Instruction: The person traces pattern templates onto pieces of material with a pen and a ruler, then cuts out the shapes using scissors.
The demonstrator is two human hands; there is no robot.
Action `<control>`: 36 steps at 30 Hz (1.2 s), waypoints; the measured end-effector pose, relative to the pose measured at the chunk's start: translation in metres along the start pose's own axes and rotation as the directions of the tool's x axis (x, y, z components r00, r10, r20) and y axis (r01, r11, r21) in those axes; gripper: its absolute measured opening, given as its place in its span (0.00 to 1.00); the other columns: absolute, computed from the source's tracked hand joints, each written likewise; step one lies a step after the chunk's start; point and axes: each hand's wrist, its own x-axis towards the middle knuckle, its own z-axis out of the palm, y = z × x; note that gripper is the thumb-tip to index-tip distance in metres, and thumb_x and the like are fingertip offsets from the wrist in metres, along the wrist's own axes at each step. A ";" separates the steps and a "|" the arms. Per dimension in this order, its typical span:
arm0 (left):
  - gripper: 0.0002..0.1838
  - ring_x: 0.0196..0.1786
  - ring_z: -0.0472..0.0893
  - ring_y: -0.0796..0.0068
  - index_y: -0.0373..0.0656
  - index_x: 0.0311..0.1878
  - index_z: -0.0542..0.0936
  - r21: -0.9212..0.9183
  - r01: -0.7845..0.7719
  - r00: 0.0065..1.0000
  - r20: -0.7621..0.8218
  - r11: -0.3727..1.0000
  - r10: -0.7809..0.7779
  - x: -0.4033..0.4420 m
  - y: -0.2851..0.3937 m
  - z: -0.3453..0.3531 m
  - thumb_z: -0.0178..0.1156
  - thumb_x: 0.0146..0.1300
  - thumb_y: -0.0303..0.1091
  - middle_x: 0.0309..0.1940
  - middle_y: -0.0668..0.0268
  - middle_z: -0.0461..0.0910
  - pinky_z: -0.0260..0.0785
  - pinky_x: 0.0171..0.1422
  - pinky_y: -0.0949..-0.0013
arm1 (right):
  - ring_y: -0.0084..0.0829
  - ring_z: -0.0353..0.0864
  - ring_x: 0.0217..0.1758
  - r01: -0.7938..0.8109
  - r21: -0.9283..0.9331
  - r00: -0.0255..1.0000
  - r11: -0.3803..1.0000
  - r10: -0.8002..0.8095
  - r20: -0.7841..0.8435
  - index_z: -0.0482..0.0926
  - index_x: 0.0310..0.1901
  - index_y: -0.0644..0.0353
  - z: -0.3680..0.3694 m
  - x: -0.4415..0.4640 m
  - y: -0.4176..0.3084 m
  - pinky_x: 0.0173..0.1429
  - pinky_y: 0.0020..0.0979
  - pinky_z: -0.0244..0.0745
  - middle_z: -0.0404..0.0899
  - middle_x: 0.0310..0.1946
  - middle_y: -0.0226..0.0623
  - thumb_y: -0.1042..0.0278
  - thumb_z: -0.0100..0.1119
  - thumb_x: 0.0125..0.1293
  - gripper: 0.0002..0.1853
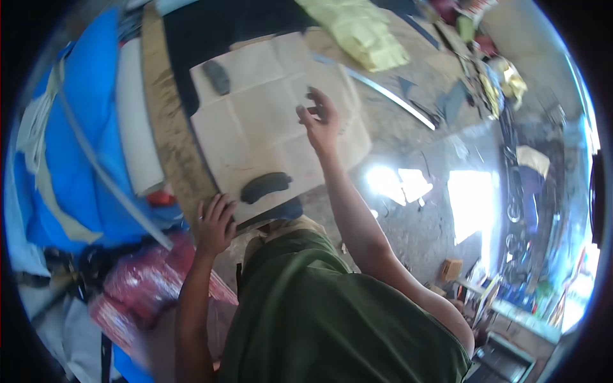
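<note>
A large creased sheet of pale brown paper (255,121) with cut edges, like a pattern piece, lies over dark material (191,38) on the worktable. Two dark blocks rest on the sheet: a curved one (265,187) near my body and another (216,77) at its far left. My left hand (217,220) is at the near left corner, its fingers laid out at the table edge beside the curved block. Above the right part of the sheet is my right hand (321,120), fingers bent and apart, with nothing visible in them.
A metal ruler (393,99) and folded yellow-green fabric (357,32) lie on the table's right side. Blue material (96,127) and a white roll (137,115) stand left. Below them is a plastic-wrapped red bundle (143,281). Scraps (479,70) line the far right.
</note>
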 end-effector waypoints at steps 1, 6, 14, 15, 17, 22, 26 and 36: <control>0.33 0.82 0.63 0.54 0.47 0.74 0.73 0.015 -0.001 1.000 0.004 1.000 0.001 -0.001 0.003 0.001 0.59 0.65 0.41 0.79 0.59 0.66 0.45 0.84 0.35 | 0.34 0.83 0.44 0.013 -0.116 1.000 0.993 -0.016 -0.026 0.79 0.64 0.67 -0.035 -0.004 -0.009 0.51 0.33 0.81 0.80 0.55 0.46 0.68 0.71 0.62 0.28; 0.34 0.83 0.62 0.52 0.47 0.77 0.71 0.152 -0.010 0.999 0.051 0.988 0.002 -0.003 0.008 0.002 0.58 0.65 0.38 0.81 0.57 0.64 0.45 0.85 0.36 | 0.44 0.80 0.60 0.051 -0.514 0.977 0.856 -0.149 -0.152 0.77 0.67 0.66 -0.187 0.026 0.043 0.63 0.41 0.77 0.74 0.66 0.51 0.56 0.70 0.65 0.32; 0.34 0.85 0.57 0.51 0.46 0.79 0.67 -0.117 0.134 0.940 -0.301 0.984 -0.164 0.047 0.062 0.057 0.56 0.68 0.36 0.84 0.57 0.58 0.42 0.86 0.34 | 0.51 0.77 0.65 0.288 -0.854 0.953 0.434 -0.048 0.298 0.80 0.65 0.55 -0.285 0.096 0.089 0.65 0.48 0.75 0.76 0.66 0.49 0.58 0.60 0.70 0.23; 0.33 0.85 0.56 0.51 0.46 0.80 0.67 -0.335 -0.096 0.561 -0.796 0.937 -0.228 0.054 0.069 0.086 0.54 0.70 0.35 0.85 0.57 0.57 0.41 0.86 0.34 | 0.49 0.77 0.66 0.282 -0.843 0.957 0.458 -0.069 0.283 0.80 0.65 0.52 -0.296 0.109 0.088 0.67 0.48 0.75 0.76 0.67 0.48 0.60 0.60 0.71 0.22; 0.33 0.85 0.56 0.51 0.46 0.80 0.67 -0.216 0.137 0.736 -0.631 0.967 -0.245 0.048 0.078 0.074 0.54 0.71 0.35 0.85 0.57 0.57 0.41 0.86 0.35 | 0.48 0.78 0.64 -0.145 -0.847 0.979 0.511 0.199 -0.047 0.78 0.65 0.58 -0.354 0.146 0.091 0.66 0.48 0.75 0.77 0.63 0.49 0.64 0.58 0.70 0.22; 0.32 0.83 0.60 0.48 0.46 0.80 0.66 0.392 0.615 0.785 -0.220 0.684 -0.579 -0.019 0.104 0.038 0.53 0.73 0.36 0.82 0.55 0.61 0.44 0.84 0.31 | 0.44 0.87 0.46 -0.077 -0.908 0.990 0.413 -0.077 -0.119 0.88 0.50 0.58 -0.535 0.228 0.133 0.52 0.41 0.81 0.88 0.48 0.43 0.73 0.64 0.61 0.15; 0.30 0.76 0.67 0.42 0.41 0.78 0.67 0.221 0.820 0.570 -0.385 0.528 -0.725 -0.020 0.127 0.056 0.53 0.74 0.35 0.77 0.48 0.66 0.54 0.79 0.38 | 0.40 0.86 0.44 0.165 -0.862 0.962 0.479 0.116 0.248 0.88 0.46 0.57 -0.579 0.250 0.124 0.49 0.37 0.80 0.85 0.46 0.38 0.76 0.67 0.59 0.13; 0.20 0.48 0.81 0.46 0.41 0.65 0.79 0.078 0.852 0.469 -0.556 0.518 -0.687 0.092 0.042 -0.027 0.56 0.75 0.36 0.51 0.50 0.81 0.75 0.54 0.51 | 0.41 0.82 0.36 0.413 -0.829 0.871 0.376 0.103 0.480 0.85 0.37 0.62 -0.593 0.276 0.129 0.41 0.38 0.77 0.82 0.34 0.38 0.80 0.65 0.55 0.08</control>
